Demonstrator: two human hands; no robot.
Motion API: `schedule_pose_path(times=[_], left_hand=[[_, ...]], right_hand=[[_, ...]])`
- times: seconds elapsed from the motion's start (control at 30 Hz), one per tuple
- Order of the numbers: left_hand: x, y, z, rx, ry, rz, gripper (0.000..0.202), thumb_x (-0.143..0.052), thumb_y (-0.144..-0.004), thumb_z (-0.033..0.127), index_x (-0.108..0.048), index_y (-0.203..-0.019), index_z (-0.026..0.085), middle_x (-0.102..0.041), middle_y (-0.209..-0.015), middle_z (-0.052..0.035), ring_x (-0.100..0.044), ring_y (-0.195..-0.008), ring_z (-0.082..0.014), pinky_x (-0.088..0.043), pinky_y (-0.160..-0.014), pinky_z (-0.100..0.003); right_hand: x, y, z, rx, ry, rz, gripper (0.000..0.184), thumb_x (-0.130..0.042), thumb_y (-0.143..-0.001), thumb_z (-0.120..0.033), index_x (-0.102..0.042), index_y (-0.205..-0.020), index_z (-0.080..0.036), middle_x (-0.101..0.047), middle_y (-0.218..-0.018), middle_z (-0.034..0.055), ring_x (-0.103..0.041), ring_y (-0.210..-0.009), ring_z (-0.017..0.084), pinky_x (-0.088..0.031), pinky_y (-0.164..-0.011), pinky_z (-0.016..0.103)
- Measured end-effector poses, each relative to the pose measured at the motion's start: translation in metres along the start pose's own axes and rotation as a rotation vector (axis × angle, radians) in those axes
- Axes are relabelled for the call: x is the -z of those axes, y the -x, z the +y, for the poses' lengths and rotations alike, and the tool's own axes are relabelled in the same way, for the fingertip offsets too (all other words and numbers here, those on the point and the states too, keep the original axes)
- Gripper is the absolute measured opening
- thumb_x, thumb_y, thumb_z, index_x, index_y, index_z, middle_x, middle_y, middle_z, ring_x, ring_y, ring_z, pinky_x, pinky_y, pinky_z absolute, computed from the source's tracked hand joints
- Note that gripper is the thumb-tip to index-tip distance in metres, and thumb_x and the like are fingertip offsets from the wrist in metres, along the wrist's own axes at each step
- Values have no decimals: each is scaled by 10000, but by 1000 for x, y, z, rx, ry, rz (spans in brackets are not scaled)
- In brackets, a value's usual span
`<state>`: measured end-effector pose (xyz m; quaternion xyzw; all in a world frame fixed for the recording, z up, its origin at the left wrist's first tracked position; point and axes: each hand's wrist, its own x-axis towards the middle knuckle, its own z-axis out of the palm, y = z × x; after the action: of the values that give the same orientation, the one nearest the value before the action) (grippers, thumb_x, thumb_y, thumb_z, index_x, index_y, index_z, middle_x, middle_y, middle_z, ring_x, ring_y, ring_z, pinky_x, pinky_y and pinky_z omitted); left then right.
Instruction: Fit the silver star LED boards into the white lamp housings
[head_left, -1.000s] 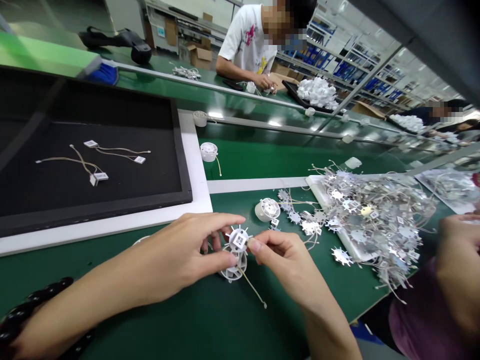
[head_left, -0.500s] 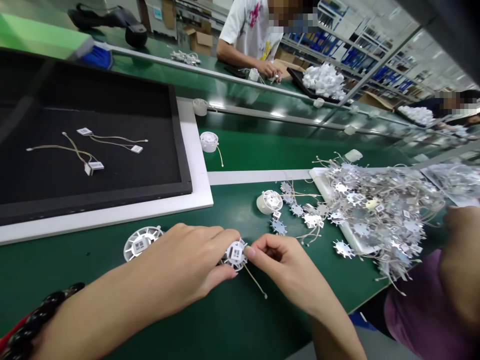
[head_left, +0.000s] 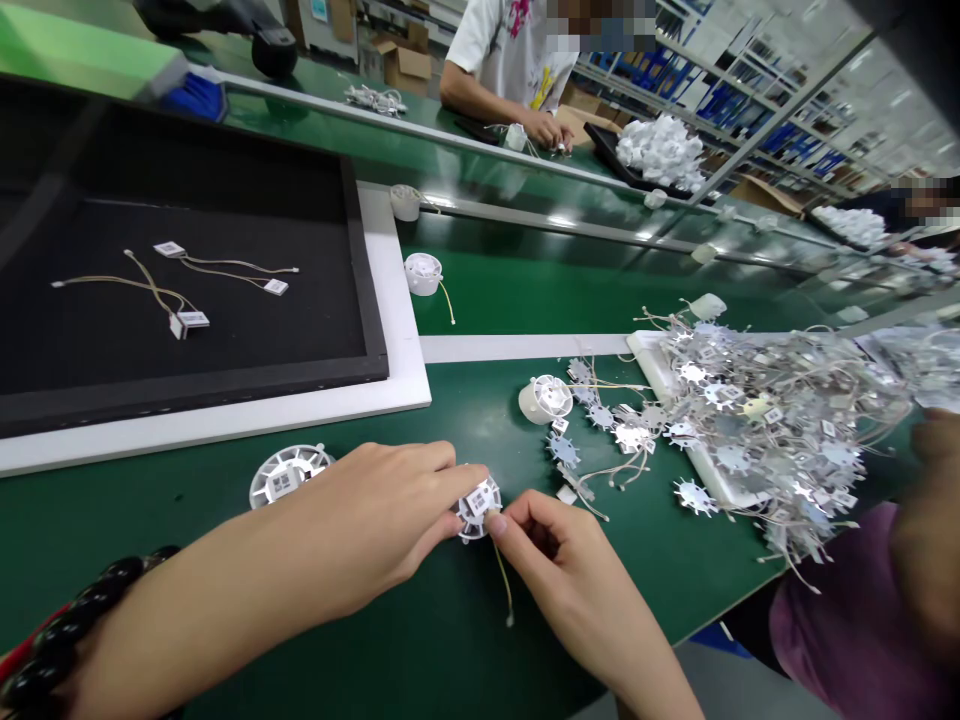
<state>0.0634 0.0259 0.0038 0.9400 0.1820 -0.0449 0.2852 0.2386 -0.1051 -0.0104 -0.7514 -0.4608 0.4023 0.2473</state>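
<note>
My left hand [head_left: 405, 510] grips a small round white plastic housing [head_left: 480, 498] between thumb and fingers. A square label with a printed code lies at the centre of its spoked face. My right hand [head_left: 551, 560] is closed in a pinch at the housing's lower right rim, its thumb pressed there. A thin yellowish cable [head_left: 506, 590] hangs from the rim beside that thumb; its upper end is hidden. Partly behind my left wrist lies a larger spoked white ring [head_left: 289, 476] with a similar label.
A black tray [head_left: 247, 400] with cabled label pieces [head_left: 189, 321] stands left. Another white housing [head_left: 546, 399] sits ahead, beside star-shaped metal plates [head_left: 562, 450]. A big pile of such plates [head_left: 765, 420] covers the right side. A co-worker [head_left: 517, 70] sits across; another person's arm [head_left: 930, 490] reaches in right.
The housing has turned slightly in my fingers, and its cable hangs more steeply. My right thumb has shifted a little down along the rim. The whole view has shifted slightly.
</note>
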Motion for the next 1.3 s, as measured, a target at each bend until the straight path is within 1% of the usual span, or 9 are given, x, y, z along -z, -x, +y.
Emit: schedule_pose_path(times=[0.37, 0.57, 0.7, 0.8, 0.93, 1.03, 1.17, 1.23, 1.3], left_hand=[[7, 0, 0, 71, 56, -91, 104, -563, -1038, 227, -662, -1050, 257, -653, -885, 10, -625, -710, -198, -300, -577, -312], [8, 0, 3, 110, 23, -134, 99, -577, -1037, 249, -666, -1070, 275, -668, -897, 14, -653, -745, -223, -324, -593, -320], [7, 0, 9, 120, -68, -138, 92, -618, -1015, 256, -683, -1080, 260, -687, -910, -4, -678, -782, -264, -345, -618, -346], [6, -2, 12, 139, -140, -145, 118, -652, -995, 251, -701, -1102, 255, -700, -907, -13, -694, -804, -296, -363, -640, -369], [4, -3, 9, 105, -172, -58, 92, -731, -949, 291, -709, -1017, 232, -703, -914, -17, -694, -820, -302, -410, -669, -396], [3, -4, 5, 77, -202, 17, 164, -792, -900, 303, -695, -989, 205, -703, -997, -43, -687, -913, -323, -476, -755, -445], [2, -3, 3, 55, -187, 51, 336, -815, -882, 283, -667, -1174, 203, -697, -1165, -76, -694, -958, -326, -525, -794, -479], [1, -2, 2, -9, -159, 103, 451, -828, -876, 290, -629, -1274, 216, -686, -1253, -87, -706, -995, -330, -539, -799, -473], [-1, -1, 0, -92, -133, 157, 458, -815, -895, 297, -612, -1301, 234, -679, -1309, -86, -713, -1047, -332, -546, -802, -453]], right_hand=[[-3, 1, 0, 19, 60, 33, 416, -494, -985, -536, -534, -706, -230, -519, -613, -10, -456, -573, 150, -304, -507, 259], [2, 7, -2, 102, 175, 66, 251, -601, -967, -413, -711, -804, -258, -548, -588, -32, -475, -535, 142, -304, -500, 249], [4, 10, 4, 176, 206, 78, 218, -600, -976, -326, -728, -812, -262, -611, -570, -45, -513, -491, 131, -296, -464, 246], [4, 10, 8, 247, 229, 106, 208, -581, -987, -261, -744, -858, -260, -700, -639, -48, -579, -505, 127, -360, -479, 241], [2, 10, 13, 384, 299, 194, 198, -580, -991, -207, -764, -930, -251, -783, -782, -39, -705, -618, 146, -452, -551, 251], [1, 11, 14, 481, 393, 289, 243, -535, -1011, -184, -765, -942, -220, -785, -792, -18, -730, -641, 162, -467, -557, 270], [0, 10, 17, 534, 458, 335, 278, -506, -1034, -181, -774, -963, -198, -765, -778, 3, -701, -608, 162, -464, -540, 277], [-1, 9, 19, 545, 470, 329, 284, -501, -1039, -174, -778, -979, -190, -760, -785, 11, -698, -618, 167, -474, -559, 281], [-1, 7, 20, 556, 474, 321, 292, -494, -1042, -164, -779, -985, -186, -755, -785, 18, -698, -631, 173, -475, -572, 285]])
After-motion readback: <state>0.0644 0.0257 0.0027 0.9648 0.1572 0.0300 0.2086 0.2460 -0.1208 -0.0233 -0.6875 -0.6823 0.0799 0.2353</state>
